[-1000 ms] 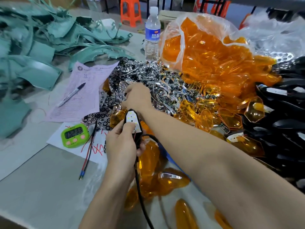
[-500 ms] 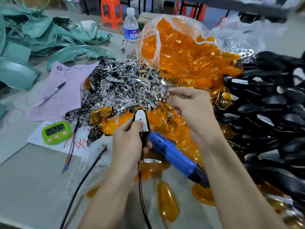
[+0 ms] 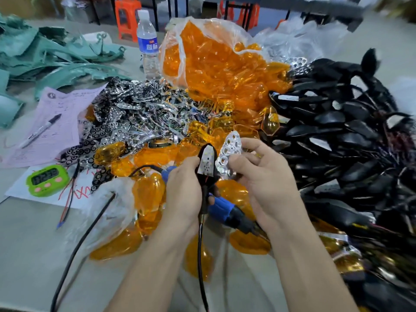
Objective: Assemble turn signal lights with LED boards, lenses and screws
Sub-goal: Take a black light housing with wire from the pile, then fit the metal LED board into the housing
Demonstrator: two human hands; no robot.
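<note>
My left hand (image 3: pixel 183 190) grips a black turn signal housing (image 3: pixel 208 167) with a white LED board in it; its black cable hangs down toward me. My right hand (image 3: pixel 263 176) pinches a chrome reflector plate (image 3: pixel 229 152) with several round holes, held right beside the housing and touching its right edge. Under my hands lies a blue electric screwdriver (image 3: pixel 221 208). Loose orange lenses (image 3: pixel 148 192) are scattered on the table around it.
A heap of chrome reflectors (image 3: pixel 139 118) lies ahead, a bag of orange lenses (image 3: pixel 216 61) behind it, black housings (image 3: pixel 342 140) piled at right. At left: green timer (image 3: pixel 46 180), pink paper with marker (image 3: pixel 40 131), water bottle (image 3: pixel 147 45), green plastic scraps (image 3: pixel 45 57).
My right hand drew back from the chrome heap with a reflector plate and brought it next to the housing. My left hand kept holding the housing.
</note>
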